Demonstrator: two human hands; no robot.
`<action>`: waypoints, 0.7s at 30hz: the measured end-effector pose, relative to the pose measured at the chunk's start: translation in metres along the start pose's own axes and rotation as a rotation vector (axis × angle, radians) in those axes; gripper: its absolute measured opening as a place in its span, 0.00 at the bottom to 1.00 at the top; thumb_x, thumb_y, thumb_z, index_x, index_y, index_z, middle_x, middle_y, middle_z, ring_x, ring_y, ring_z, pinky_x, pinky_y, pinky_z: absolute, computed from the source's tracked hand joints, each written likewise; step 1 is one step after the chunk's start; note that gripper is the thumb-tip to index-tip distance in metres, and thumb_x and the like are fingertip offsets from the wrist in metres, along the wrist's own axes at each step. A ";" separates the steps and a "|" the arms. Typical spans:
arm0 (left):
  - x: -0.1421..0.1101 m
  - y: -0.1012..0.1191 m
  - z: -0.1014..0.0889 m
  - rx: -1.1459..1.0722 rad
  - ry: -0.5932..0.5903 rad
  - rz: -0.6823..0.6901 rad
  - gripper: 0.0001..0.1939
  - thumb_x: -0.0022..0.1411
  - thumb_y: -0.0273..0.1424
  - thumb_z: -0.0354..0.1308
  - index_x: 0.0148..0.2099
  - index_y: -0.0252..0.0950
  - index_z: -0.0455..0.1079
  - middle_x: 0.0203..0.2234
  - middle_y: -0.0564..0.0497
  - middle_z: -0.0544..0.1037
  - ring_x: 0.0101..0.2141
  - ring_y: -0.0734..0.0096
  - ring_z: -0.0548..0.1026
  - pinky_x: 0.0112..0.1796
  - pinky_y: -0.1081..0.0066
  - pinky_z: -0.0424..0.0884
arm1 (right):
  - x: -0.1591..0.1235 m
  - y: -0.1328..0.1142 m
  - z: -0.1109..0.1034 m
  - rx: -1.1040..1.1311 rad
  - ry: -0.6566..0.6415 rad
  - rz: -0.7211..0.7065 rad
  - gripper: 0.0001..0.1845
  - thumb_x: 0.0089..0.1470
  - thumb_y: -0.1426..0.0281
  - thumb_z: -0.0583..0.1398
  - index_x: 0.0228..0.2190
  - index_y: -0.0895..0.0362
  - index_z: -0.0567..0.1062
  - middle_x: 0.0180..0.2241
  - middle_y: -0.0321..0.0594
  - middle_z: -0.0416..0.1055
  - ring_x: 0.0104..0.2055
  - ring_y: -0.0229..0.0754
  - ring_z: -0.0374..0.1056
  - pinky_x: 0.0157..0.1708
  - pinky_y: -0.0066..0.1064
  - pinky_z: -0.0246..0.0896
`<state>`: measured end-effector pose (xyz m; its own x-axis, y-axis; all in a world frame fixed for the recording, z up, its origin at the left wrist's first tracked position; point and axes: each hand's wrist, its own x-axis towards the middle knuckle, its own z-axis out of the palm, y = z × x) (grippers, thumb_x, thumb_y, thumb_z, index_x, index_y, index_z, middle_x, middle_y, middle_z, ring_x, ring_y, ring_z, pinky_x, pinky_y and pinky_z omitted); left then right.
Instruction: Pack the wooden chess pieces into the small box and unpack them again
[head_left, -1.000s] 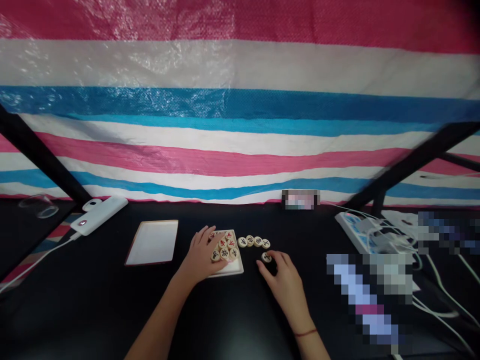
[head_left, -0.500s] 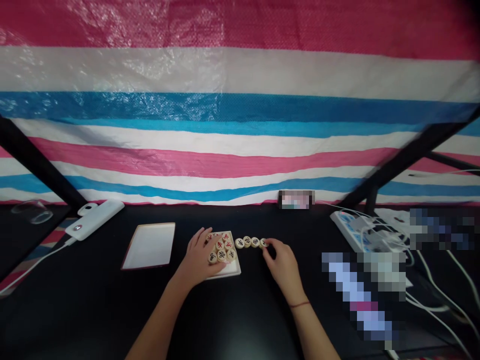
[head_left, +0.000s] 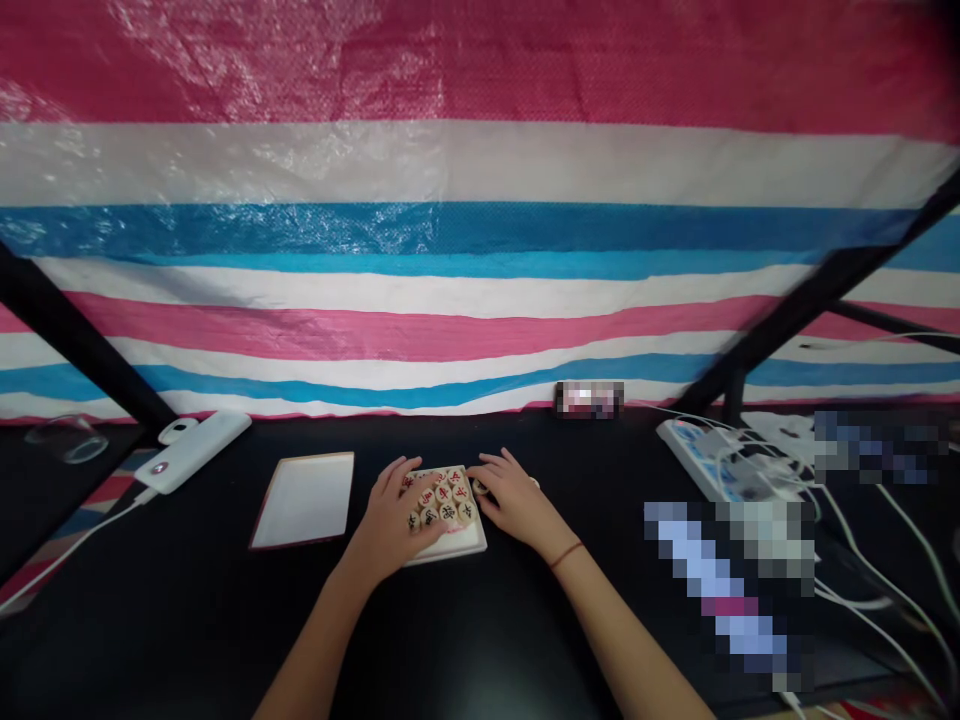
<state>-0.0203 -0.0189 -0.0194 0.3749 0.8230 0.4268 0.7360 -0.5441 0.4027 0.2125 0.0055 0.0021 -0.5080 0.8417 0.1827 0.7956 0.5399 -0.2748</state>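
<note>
A shallow white box (head_left: 469, 542) holds several round xiangqi pieces (head_left: 448, 511) with red and black characters, packed in rows. My left hand (head_left: 390, 520) lies over its left side with fingers spread, the thumb reaching across the front row and covering some pieces. Just beyond the right edge, my right hand (head_left: 517, 500) has its thumb and index finger around a xiangqi piece (head_left: 481, 487), which is partly hidden. Its other fingers extend over the place beside it. A bit of another pale piece (head_left: 534, 482) shows behind that hand.
Left of the box lies its open lid (head_left: 306, 500), white inside. A white power bank (head_left: 196, 452) with a cable sits at the back left. On the right are a power strip (head_left: 694, 460), tangled white cables and blurred items. A striped sheet (head_left: 450, 330) hangs behind the black table (head_left: 450, 650).
My right hand has moved left, from the far end of a row of loose pieces to the piece beside the box. My left hand stays over the box; the view has tilted slightly.
</note>
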 end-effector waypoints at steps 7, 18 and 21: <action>-0.012 -0.001 -0.025 -0.060 0.055 0.057 0.15 0.64 0.33 0.56 0.53 0.45 0.70 0.51 0.47 0.71 0.52 0.56 0.66 0.52 0.53 0.67 | -0.002 -0.012 -0.010 0.094 0.124 0.058 0.14 0.53 0.76 0.58 0.43 0.56 0.72 0.40 0.44 0.75 0.46 0.46 0.68 0.59 0.52 0.51; -0.018 0.007 -0.029 -0.260 0.111 -0.043 0.14 0.66 0.36 0.53 0.53 0.43 0.69 0.45 0.49 0.76 0.45 0.65 0.75 0.49 0.64 0.72 | 0.006 -0.091 0.000 0.764 0.297 0.201 0.12 0.51 0.64 0.64 0.38 0.54 0.76 0.30 0.36 0.73 0.31 0.39 0.68 0.35 0.29 0.65; -0.017 0.008 -0.036 -0.290 0.067 -0.056 0.13 0.64 0.31 0.53 0.51 0.42 0.68 0.44 0.48 0.75 0.44 0.67 0.75 0.47 0.66 0.72 | 0.012 -0.080 0.005 0.831 0.273 0.178 0.13 0.52 0.63 0.63 0.40 0.54 0.76 0.29 0.36 0.73 0.31 0.38 0.68 0.34 0.29 0.65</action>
<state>-0.0410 -0.0431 0.0056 0.2934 0.8456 0.4459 0.5591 -0.5301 0.6374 0.1407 -0.0278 0.0212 -0.2189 0.9402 0.2610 0.3057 0.3201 -0.8967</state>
